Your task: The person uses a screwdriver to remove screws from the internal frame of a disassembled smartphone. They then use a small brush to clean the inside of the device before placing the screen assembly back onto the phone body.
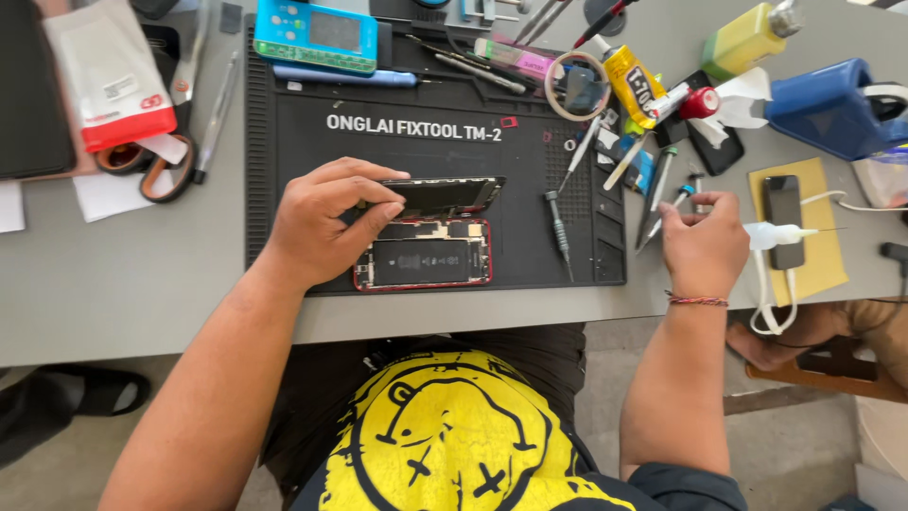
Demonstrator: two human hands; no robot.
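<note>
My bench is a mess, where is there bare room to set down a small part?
Bare grey table left of the black mat, below the scissors. Bare mat between the left hand and the blue tester. Crowded: the tools past the right hand.

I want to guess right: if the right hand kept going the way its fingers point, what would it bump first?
Probably the small screwdrivers lying just beyond the right hand, since its fingertips nearly touch one; depth is hard to judge.
</note>
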